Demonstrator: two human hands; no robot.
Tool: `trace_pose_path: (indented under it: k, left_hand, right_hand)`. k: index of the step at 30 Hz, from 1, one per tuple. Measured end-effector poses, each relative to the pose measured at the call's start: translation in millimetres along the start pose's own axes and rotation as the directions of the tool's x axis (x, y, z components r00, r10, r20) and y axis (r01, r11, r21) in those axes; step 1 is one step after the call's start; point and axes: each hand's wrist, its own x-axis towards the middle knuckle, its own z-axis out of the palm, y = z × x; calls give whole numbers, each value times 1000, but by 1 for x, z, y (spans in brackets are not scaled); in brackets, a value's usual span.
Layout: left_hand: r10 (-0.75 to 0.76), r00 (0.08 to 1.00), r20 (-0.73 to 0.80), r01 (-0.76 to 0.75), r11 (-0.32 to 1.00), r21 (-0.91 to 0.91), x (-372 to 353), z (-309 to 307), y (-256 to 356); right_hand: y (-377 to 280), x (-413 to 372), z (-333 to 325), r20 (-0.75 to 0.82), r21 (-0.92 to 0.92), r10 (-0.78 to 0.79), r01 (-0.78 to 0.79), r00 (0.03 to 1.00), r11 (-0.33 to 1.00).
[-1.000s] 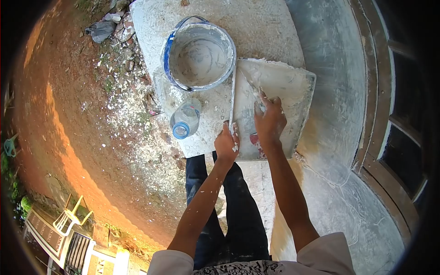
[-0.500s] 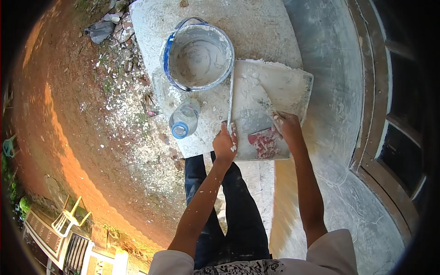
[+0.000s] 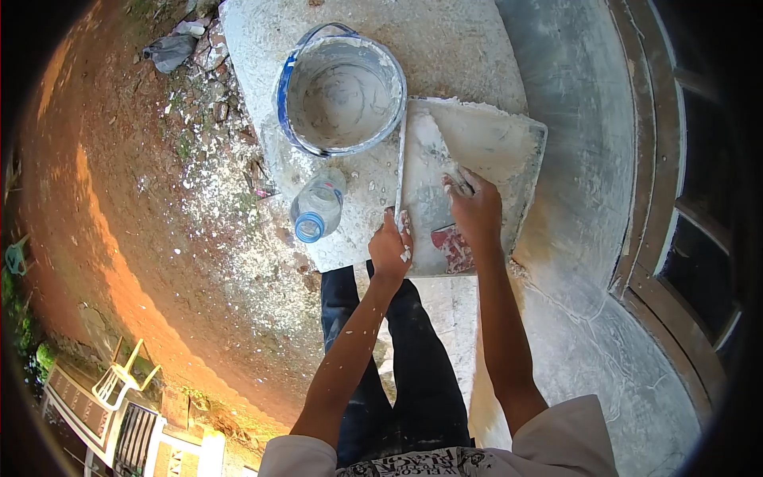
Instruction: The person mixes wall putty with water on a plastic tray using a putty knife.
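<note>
My left hand (image 3: 391, 246) is closed around the left rim of a shallow, putty-smeared tray (image 3: 517, 171), near its front corner. Over the tray's middle, my right hand (image 3: 478, 211) grips the handle of a putty knife (image 3: 433, 143). The knife's blade points away from me and lies against the tray floor, coated in pale putty. Just below my right hand, a red scraper (image 3: 453, 248) spotted with white rests in the tray, partly covered by the hand and wrist.
Beyond the tray stands a bucket (image 3: 284, 99) with a blue rim and pale paste inside. A clear plastic bottle (image 3: 322, 203) with a blue cap is left of my left hand. Paint-spattered soil (image 3: 230, 230) lies left; a wooden window frame (image 3: 656, 230) is at right.
My right hand has moved left and slightly away from me with the putty knife, and now hides more of the red scraper. My left hand stays on the tray rim.
</note>
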Motion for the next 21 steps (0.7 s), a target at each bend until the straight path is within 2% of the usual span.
trace_pose_path:
  k: [2, 4, 6, 7, 8, 10, 12, 14, 16, 18, 21]
  left_hand:
    - [-4, 1000, 9, 4, 1000, -4, 1, 2, -2]
    - [-8, 1000, 15, 8, 1000, -3, 2, 3, -3]
    - [0, 1000, -8, 0, 1000, 10, 1, 2, -2]
    - [2, 1000, -9, -2, 1000, 9, 1, 1, -1]
    - [5, 1000, -5, -5, 1000, 4, 1, 0, 0]
    - [8, 1000, 1, -8, 1000, 0, 1, -1, 0]
    - [5, 1000, 20, -5, 1000, 8, 1, 0, -3]
    - [-9, 999, 37, 9, 1000, 5, 0, -2, -2]
    - [-14, 999, 47, 14, 1000, 2, 1, -2, -2]
    - [7, 999, 33, -7, 1000, -15, 1, -1, -4]
    - [12, 999, 37, -12, 1000, -2, 2, -4, -1]
  right_hand:
    - [-35, -4, -33, 41, -412, 157, -127, 987, 902]
    - [-2, 1, -40, 12, -394, 120, -105, 993, 913]
    - [19, 16, -42, -12, -203, 164, -163, 986, 965]
    - [22, 25, -46, 151, -52, 389, -386, 909, 921]
    - [25, 26, -39, 150, -51, 387, -384, 910, 922]
    - [33, 21, -12, 147, 285, 332, -362, 932, 888]
    - [46, 15, 14, 174, 235, 289, -324, 941, 916]
    - [37, 1, 40, 41, 80, 194, -197, 980, 977]
    - [7, -2, 20, 50, 68, 215, -218, 975, 974]
    - [6, -3, -1, 134, -95, 41, -29, 990, 995]
    - [29, -3, -38, 59, -204, 64, -51, 996, 978]
